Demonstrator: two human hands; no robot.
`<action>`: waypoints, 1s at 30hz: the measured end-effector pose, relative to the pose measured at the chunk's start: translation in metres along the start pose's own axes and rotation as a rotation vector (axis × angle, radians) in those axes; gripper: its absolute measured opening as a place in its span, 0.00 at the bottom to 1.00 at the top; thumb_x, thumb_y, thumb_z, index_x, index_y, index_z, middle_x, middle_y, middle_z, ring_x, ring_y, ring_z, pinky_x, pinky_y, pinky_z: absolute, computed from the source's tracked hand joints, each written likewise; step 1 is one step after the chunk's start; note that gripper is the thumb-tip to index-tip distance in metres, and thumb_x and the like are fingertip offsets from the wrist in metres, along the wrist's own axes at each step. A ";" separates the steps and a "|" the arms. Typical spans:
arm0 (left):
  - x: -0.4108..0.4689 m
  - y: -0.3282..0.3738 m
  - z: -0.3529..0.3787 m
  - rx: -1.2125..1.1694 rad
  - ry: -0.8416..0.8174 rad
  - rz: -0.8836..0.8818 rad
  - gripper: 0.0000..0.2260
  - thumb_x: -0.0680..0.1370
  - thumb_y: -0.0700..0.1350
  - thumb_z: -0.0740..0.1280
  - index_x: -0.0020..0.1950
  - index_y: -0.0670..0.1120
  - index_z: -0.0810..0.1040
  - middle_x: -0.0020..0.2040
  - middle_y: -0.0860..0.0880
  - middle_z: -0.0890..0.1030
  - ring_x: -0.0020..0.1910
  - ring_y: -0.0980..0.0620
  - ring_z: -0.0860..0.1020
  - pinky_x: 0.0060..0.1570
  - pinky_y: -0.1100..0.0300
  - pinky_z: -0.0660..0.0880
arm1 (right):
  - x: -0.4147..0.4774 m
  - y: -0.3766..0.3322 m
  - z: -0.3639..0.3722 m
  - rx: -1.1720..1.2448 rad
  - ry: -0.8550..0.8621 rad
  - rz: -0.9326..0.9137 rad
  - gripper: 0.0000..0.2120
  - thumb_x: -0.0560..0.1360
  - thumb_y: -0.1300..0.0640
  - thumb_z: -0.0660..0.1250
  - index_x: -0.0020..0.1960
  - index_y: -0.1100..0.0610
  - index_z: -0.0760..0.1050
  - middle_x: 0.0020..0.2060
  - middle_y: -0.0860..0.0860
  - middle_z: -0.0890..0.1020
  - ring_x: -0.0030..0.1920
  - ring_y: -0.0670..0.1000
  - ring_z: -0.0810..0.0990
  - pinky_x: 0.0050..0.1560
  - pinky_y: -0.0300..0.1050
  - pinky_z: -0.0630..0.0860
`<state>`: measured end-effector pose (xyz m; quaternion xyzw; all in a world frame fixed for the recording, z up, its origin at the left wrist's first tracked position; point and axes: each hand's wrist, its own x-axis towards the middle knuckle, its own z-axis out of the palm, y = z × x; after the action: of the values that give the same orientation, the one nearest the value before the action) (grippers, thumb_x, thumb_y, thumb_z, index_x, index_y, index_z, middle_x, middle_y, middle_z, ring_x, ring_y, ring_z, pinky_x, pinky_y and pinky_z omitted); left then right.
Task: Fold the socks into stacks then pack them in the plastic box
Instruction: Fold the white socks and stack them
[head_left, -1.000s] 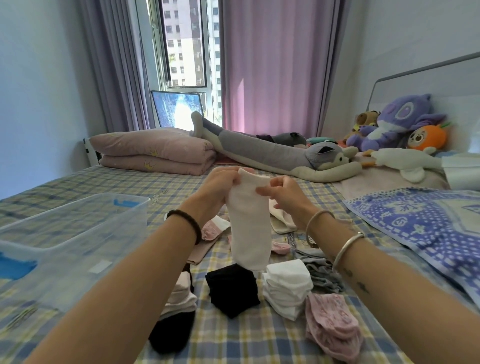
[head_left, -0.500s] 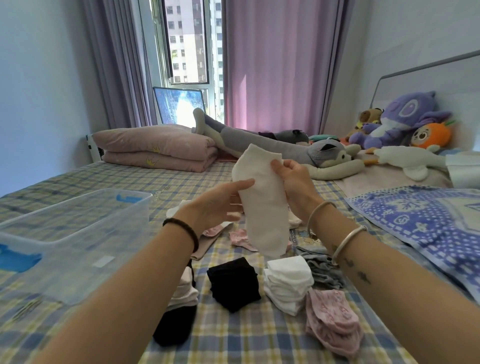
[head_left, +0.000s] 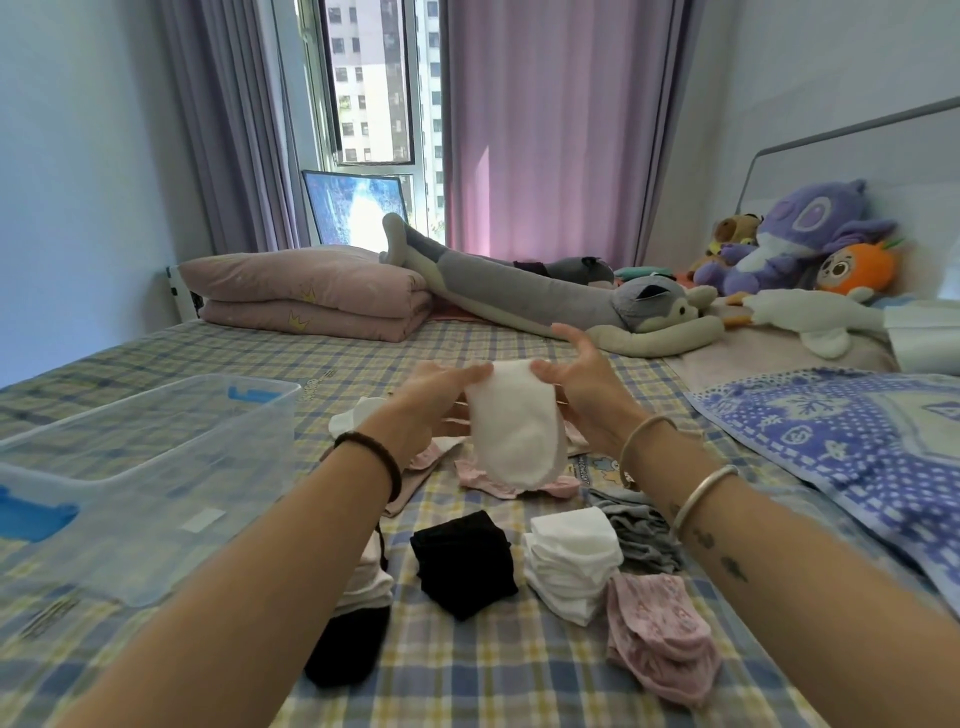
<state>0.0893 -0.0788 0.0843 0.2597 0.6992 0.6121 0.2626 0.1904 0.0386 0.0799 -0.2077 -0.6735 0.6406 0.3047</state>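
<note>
A white sock (head_left: 514, 431) hangs folded over in the air above the bed, held between both hands. My left hand (head_left: 434, 400) pinches its top left edge and my right hand (head_left: 584, 384) grips its top right edge. Below lie folded stacks: black socks (head_left: 462, 561), white socks (head_left: 571, 564), pink lacy socks (head_left: 660, 634), grey socks (head_left: 641, 535) and a mixed cream-and-black pile (head_left: 358, 618), partly behind my left arm. Loose pink and white socks (head_left: 488, 480) lie behind them. The clear plastic box (head_left: 130, 488) stands at the left.
The checked bed sheet (head_left: 493, 675) spreads all around. A folded pink quilt (head_left: 311, 291) and a long grey plush (head_left: 545, 301) lie at the far side. Stuffed toys (head_left: 800, 244) and a blue patterned towel (head_left: 857, 447) are on the right.
The sock was held up long, then folded in half; both hands have come lower and now hold it by its folded top edge.
</note>
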 end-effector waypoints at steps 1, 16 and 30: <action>0.000 0.000 0.000 -0.001 -0.013 0.014 0.20 0.75 0.43 0.68 0.64 0.40 0.68 0.46 0.44 0.78 0.39 0.49 0.78 0.34 0.59 0.74 | -0.001 -0.001 -0.001 -0.053 -0.012 -0.017 0.16 0.77 0.61 0.61 0.64 0.51 0.67 0.53 0.56 0.74 0.42 0.51 0.76 0.42 0.47 0.76; 0.003 -0.001 0.014 0.427 0.013 0.280 0.05 0.73 0.40 0.67 0.46 0.48 0.78 0.46 0.46 0.77 0.44 0.50 0.74 0.41 0.56 0.73 | -0.007 -0.001 -0.020 -0.582 -0.173 -0.021 0.04 0.71 0.62 0.67 0.45 0.58 0.77 0.37 0.50 0.76 0.38 0.46 0.72 0.37 0.38 0.68; 0.001 -0.059 0.067 0.200 -0.080 -0.142 0.09 0.80 0.41 0.58 0.41 0.41 0.70 0.35 0.45 0.72 0.31 0.50 0.73 0.27 0.60 0.72 | -0.018 0.064 -0.048 -0.315 -0.022 0.410 0.17 0.76 0.60 0.65 0.62 0.66 0.71 0.51 0.62 0.78 0.51 0.61 0.78 0.43 0.51 0.77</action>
<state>0.1314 -0.0366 0.0181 0.2586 0.7624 0.5084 0.3058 0.2289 0.0673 0.0139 -0.3781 -0.7120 0.5783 0.1251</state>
